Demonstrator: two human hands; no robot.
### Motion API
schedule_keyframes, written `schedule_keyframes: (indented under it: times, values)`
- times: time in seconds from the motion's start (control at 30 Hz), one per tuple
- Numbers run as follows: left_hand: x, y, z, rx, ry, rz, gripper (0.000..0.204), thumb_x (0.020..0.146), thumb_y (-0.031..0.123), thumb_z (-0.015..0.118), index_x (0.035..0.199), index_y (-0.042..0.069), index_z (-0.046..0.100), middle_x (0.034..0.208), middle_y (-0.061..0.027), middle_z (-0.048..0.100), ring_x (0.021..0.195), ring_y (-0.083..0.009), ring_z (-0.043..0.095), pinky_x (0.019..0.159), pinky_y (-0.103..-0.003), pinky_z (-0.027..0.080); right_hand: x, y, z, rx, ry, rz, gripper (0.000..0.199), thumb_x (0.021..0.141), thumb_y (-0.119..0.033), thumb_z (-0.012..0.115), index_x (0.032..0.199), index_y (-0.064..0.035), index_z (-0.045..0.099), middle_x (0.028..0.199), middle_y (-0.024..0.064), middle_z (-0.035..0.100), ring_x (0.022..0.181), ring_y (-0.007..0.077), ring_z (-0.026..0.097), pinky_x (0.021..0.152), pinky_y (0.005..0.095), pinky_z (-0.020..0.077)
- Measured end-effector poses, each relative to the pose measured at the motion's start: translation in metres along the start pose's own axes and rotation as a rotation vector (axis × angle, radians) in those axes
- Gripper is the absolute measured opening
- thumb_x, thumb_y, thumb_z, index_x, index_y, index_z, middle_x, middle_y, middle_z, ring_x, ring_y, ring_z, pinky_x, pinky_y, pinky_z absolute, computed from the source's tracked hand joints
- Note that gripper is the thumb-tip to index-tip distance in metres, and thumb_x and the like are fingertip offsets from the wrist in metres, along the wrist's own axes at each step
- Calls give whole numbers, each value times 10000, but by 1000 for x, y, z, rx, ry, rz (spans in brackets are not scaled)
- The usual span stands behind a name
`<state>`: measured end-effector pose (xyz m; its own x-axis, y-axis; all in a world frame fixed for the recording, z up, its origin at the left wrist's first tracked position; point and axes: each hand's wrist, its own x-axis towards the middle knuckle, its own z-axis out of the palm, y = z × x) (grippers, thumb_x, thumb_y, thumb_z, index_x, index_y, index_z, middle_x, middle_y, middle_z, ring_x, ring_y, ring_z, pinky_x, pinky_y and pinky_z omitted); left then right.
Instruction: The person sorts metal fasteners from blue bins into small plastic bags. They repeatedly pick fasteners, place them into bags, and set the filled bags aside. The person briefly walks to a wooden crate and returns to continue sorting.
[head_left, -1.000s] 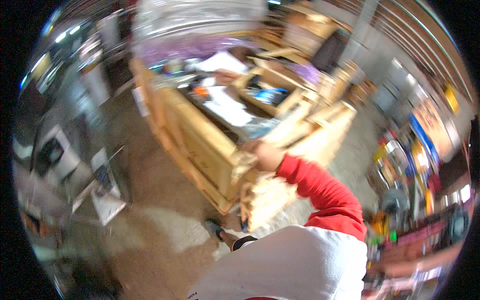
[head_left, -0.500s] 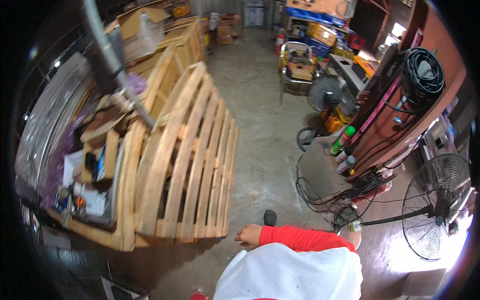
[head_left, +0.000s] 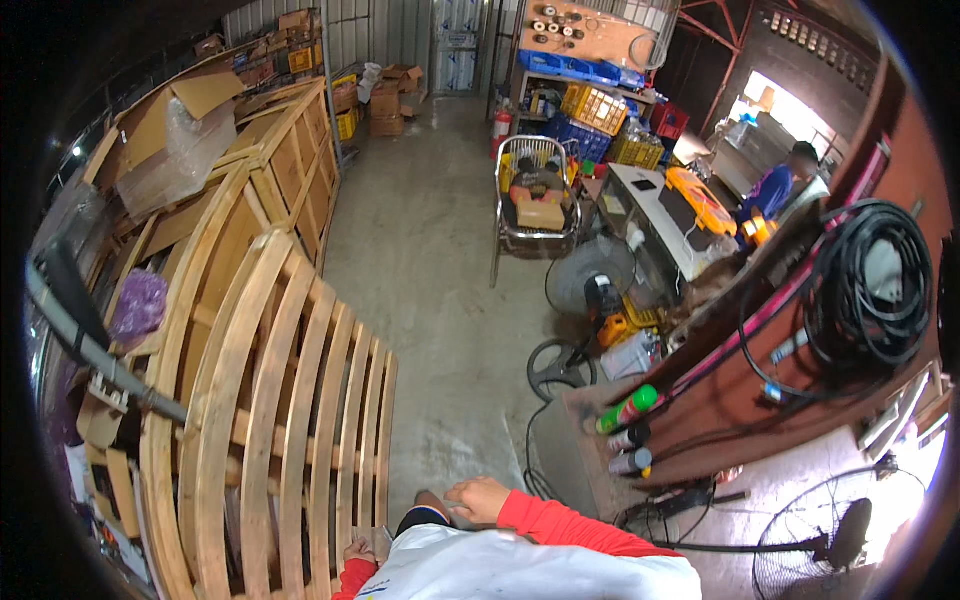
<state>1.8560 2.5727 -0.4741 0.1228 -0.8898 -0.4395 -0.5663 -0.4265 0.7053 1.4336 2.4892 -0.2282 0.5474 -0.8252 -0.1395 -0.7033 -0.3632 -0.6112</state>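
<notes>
My right hand (head_left: 478,499), in a red sleeve, is held in front of my white shirt. Its fingers are loosely apart, and nothing shows in them. Low down, beside the near right edge of a slatted wooden pallet (head_left: 290,400), my left hand (head_left: 357,551) is partly in view. Its fingers look curled against a flat greyish piece (head_left: 376,540), whose kind I cannot make out. The pallet leans against a wooden crate (head_left: 180,300) on my left. My shoe (head_left: 432,499) shows just beyond my shirt.
Ahead runs a concrete aisle (head_left: 420,270) to a door (head_left: 456,50). A metal chair (head_left: 537,195) carrying a box, a floor fan (head_left: 590,275) and a desk (head_left: 650,215) line the right, where a person (head_left: 775,190) sits. Spray cans (head_left: 628,410), coiled black cable (head_left: 870,285) and another fan (head_left: 830,540) are nearer.
My view has moved forward and tilted up. The pallet, chair and coiled cable look larger. My left hand and the seated person have come into view; my right hand stays before my body.
</notes>
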Motion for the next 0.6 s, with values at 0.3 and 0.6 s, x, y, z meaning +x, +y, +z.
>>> schedule_keyframes:
  times: [0.3, 0.6]
  values:
    - [288, 295, 58, 477, -305, 162, 671, 705, 190, 740, 1353, 46, 637, 1148, -273, 705, 1063, -350, 717, 922, -406, 565, 199, 190, -120, -97, 8, 54, 269, 915, -289, 627, 1138, -148, 683, 1111, 128, 668, 1015, 354, 673, 847, 510, 537]
    - [525, 653, 120, 605, -613, 800, 678, 763, 163, 682, 1429, 198, 559, 1124, -228, 708, 967, -410, 704, 824, -490, 569, 363, 334, -330, -132, 202, 393, 316, 913, -339, 629, 1190, -211, 710, 1280, 171, 605, 1114, 385, 640, 900, 528, 533]
